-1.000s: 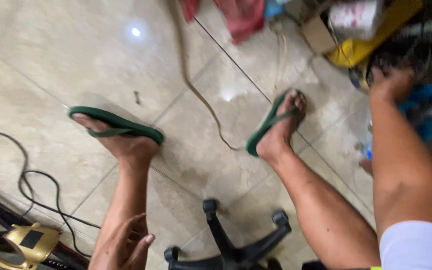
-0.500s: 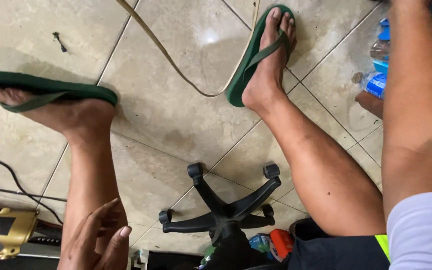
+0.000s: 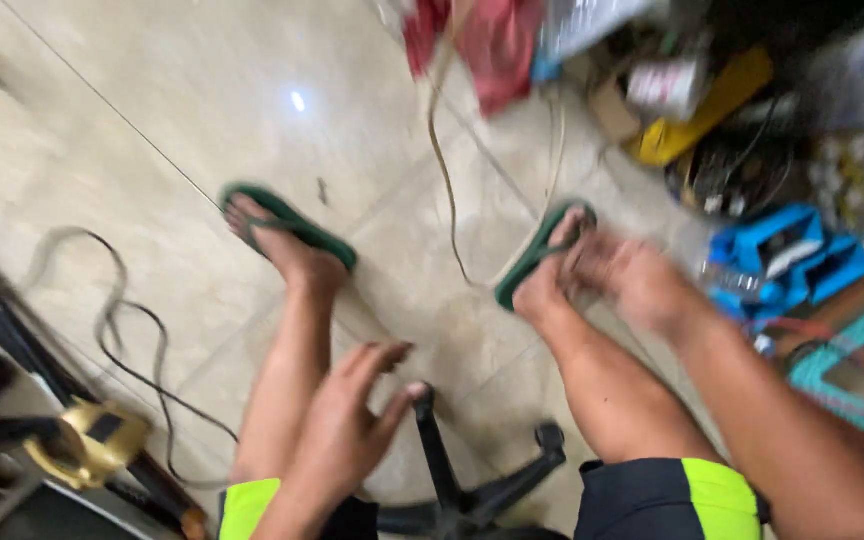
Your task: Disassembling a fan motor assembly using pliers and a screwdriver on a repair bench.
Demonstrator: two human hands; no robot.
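Left hand (image 3: 347,425) open, fingers spread, empty, over left shin; right hand (image 3: 632,280) blurred, seemingly open, empty, just beside green sandal (image 3: 537,255) on right foot

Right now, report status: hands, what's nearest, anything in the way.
Left hand open, empty, above left knee. Right hand blurred by right flip-flop, grip unclear. Cord across the tiled floor between the feet.
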